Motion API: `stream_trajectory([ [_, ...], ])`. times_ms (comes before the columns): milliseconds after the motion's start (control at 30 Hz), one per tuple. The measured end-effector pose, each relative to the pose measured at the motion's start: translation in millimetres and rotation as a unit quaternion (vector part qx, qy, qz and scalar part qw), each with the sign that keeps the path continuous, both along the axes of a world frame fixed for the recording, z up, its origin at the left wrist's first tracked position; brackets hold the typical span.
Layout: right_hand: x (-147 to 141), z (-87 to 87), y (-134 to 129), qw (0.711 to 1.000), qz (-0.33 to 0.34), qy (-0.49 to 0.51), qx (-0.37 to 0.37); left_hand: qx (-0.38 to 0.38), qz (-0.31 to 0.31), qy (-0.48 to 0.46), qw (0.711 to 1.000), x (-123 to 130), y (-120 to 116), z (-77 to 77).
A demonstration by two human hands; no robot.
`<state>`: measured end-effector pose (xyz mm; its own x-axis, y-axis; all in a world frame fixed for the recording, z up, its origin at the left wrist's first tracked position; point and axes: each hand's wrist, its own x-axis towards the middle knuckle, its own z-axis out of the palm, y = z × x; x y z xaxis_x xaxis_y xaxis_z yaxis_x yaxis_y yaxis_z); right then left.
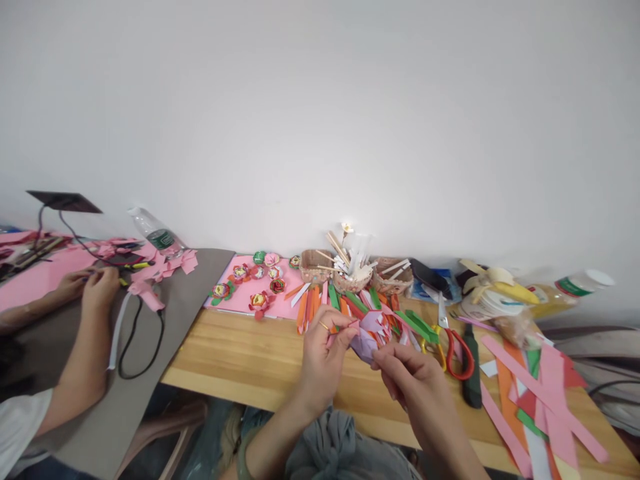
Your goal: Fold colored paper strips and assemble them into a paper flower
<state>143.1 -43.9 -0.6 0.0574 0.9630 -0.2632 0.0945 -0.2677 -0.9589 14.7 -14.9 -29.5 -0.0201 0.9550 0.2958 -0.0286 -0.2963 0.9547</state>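
Between my two hands, above the front of the wooden table, is a paper flower point(367, 339) with lilac outer petals and pink and orange pieces inside. My left hand point(327, 347) pinches its left side between thumb and fingers. On the flower's lower right edge, the thumb and fingertips of my right hand point(413, 373) are closed. Just behind the flower lie several folded paper strips point(313, 303) in orange, green and pink. Red-handled scissors point(459, 353) and a dark-handled tool point(471, 380) lie to the right of my right hand.
Finished paper flowers point(260, 303) rest on a pink sheet point(235, 273) at left. Small woven baskets point(315, 267) with sticks stand by the wall. Loose paper strips point(545, 393) cover the right side, near a bottle point(567, 290). A co-worker's hands point(95, 287) are at far left, beside a pink glue gun point(147, 293).
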Motion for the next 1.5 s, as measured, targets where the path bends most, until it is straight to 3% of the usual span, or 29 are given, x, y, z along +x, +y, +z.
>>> stream_trajectory([
  [167,0.9,-3.5,0.3,1.000,0.000,-0.001,0.013,-0.040,-0.002,-0.039,0.998,2.1,-0.4,-4.5],
  [433,-0.6,0.4,-3.1,0.996,0.002,-0.071,0.050,-0.105,0.012,-0.098,0.990,5.8,-1.4,0.4],
  [700,9.1,2.5,-2.3,0.994,0.023,-0.105,0.036,-0.145,0.005,-0.162,0.976,2.8,2.7,2.8],
  [800,21.6,0.5,-1.2,0.988,-0.013,-0.124,0.094,-0.151,-0.008,-0.193,0.969,-2.2,7.1,2.1],
  [933,28.5,7.0,8.3,0.959,-0.120,-0.144,0.214,-0.187,-0.062,-0.255,0.947,-1.6,8.4,2.9],
  [1133,16.0,10.8,19.5,0.980,0.022,-0.098,0.173,-0.213,-0.105,-0.308,0.921,6.2,3.4,1.1],
  [1333,15.8,9.2,17.7,0.971,-0.002,-0.136,0.195,-0.190,-0.125,-0.248,0.942,-7.2,0.6,2.2],
  [1500,12.3,9.9,13.4,0.939,-0.017,-0.183,0.291,-0.108,-0.051,-0.045,0.992,-10.1,-3.2,14.7],
])
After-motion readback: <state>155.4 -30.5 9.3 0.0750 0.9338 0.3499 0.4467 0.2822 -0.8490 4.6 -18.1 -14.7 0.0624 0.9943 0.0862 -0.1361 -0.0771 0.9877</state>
